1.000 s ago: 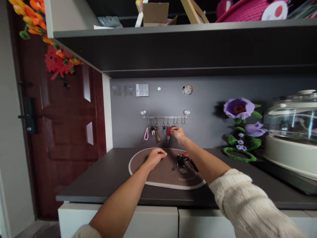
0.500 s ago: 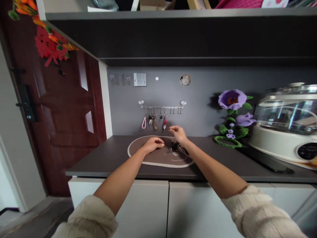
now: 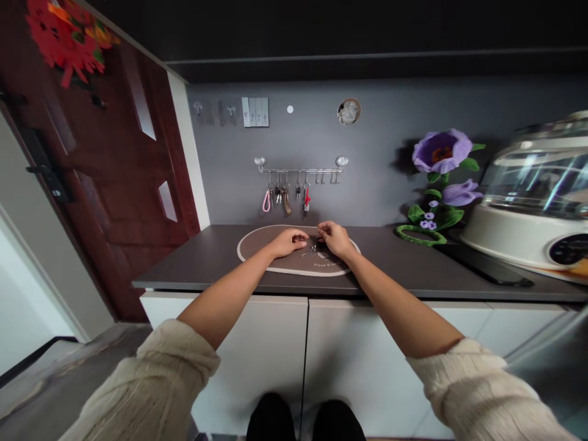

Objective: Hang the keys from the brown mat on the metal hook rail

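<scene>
A small bunch of keys (image 3: pixel 313 249) lies on the oval brown mat (image 3: pixel 257 243), between my two hands. My left hand (image 3: pixel 288 242) hovers low over the mat to the left of the keys. Its fingers are bent, with a gap between thumb and fingertips. Just right of the keys, my right hand (image 3: pixel 336 239) has its fingers curled down, thumb near the fingertips. Dark key parts show under them; what exactly they grip is hidden. On the wall behind, a hook rail (image 3: pixel 301 171) carries several key sets, including a pink loop (image 3: pixel 266 201) and a red key tag (image 3: pixel 307 197).
Purple artificial flowers (image 3: pixel 441 153) stand on the counter (image 3: pixel 386 257) at right, before a white appliance (image 3: pixel 509 233) with a clear top. A black flat slab (image 3: pixel 487 263) lies in front. A dark shelf (image 3: pixel 321 30) overhangs the counter. A brown door (image 3: pixel 119 184) is at left.
My view has tilted down. My right hand has come down from above the mat to the keys, its fingers curling inward. My left hand has moved slightly closer to the keys.
</scene>
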`<move>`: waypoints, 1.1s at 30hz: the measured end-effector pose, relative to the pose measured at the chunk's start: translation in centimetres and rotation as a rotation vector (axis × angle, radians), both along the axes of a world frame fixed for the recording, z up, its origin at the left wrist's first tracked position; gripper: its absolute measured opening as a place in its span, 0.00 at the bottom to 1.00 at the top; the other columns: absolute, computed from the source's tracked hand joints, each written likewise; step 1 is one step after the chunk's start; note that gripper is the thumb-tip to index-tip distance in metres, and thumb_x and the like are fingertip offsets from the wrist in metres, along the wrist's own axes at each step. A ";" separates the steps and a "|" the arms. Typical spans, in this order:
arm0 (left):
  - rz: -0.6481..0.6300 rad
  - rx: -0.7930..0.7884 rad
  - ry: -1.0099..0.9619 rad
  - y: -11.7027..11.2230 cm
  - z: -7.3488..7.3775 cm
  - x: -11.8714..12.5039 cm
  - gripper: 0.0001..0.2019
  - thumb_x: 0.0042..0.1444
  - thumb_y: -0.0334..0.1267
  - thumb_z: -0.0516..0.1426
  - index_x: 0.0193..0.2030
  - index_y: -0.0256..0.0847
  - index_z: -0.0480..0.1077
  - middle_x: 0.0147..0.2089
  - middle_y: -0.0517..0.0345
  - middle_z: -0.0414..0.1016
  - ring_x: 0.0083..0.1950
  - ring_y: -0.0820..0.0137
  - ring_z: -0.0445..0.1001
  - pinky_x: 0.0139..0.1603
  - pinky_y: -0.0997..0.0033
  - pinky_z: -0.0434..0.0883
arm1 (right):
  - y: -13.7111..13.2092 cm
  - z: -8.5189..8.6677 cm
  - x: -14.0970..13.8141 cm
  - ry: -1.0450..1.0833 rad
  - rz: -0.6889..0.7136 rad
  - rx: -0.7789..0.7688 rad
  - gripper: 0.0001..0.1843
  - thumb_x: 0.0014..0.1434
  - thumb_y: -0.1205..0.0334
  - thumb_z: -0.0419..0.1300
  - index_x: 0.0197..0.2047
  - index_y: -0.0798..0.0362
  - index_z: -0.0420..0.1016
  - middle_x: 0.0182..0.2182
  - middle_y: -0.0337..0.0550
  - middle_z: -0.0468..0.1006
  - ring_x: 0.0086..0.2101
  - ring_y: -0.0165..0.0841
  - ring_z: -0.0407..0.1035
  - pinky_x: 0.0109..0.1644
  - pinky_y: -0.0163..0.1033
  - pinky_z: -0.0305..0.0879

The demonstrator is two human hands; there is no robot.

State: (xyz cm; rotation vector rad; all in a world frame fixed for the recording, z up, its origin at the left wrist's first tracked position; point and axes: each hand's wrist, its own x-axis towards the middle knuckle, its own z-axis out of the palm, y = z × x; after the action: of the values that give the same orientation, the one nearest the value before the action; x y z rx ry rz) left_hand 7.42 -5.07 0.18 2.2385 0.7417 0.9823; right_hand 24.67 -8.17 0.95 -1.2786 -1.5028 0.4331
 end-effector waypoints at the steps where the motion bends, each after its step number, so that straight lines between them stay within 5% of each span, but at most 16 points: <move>1: -0.001 0.024 0.005 0.0 0.0 0.2 0.12 0.44 0.34 0.56 0.38 0.36 0.71 0.36 0.55 0.72 0.34 0.73 0.65 0.39 0.73 0.62 | 0.0 0.0 0.0 0.005 -0.006 -0.008 0.10 0.49 0.74 0.53 0.35 0.55 0.70 0.27 0.39 0.73 0.25 0.24 0.66 0.33 0.30 0.65; 11: -0.056 0.194 0.097 -0.1 -0.1 1.8 0.09 0.46 0.31 0.53 0.33 0.38 0.73 0.34 0.55 0.73 0.37 0.70 0.67 0.42 0.72 0.62 | 0.3 -0.1 -0.2 -0.061 -0.051 0.026 0.11 0.48 0.76 0.53 0.34 0.55 0.71 0.29 0.41 0.74 0.28 0.25 0.66 0.37 0.32 0.65; 20: -0.034 0.098 0.065 -0.2 0.0 1.4 0.05 0.45 0.33 0.55 0.28 0.37 0.72 0.29 0.57 0.73 0.33 0.72 0.67 0.40 0.73 0.62 | 0.9 -0.6 0.0 -0.049 -0.032 0.021 0.10 0.48 0.74 0.54 0.34 0.55 0.71 0.26 0.39 0.73 0.26 0.25 0.66 0.36 0.32 0.65; 33: 0.106 -0.186 -0.225 0.0 0.3 1.2 0.05 0.43 0.32 0.57 0.28 0.33 0.69 0.25 0.58 0.70 0.27 0.76 0.65 0.35 0.72 0.63 | -0.7 0.4 -0.8 -0.280 0.013 0.087 0.09 0.47 0.73 0.56 0.32 0.54 0.72 0.29 0.41 0.75 0.33 0.29 0.67 0.44 0.33 0.59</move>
State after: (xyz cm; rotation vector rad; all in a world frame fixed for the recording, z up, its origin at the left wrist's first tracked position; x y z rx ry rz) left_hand 8.64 -5.09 0.45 1.9085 0.8206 1.1446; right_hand 23.89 -8.90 1.35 -1.3011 -1.7439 0.1994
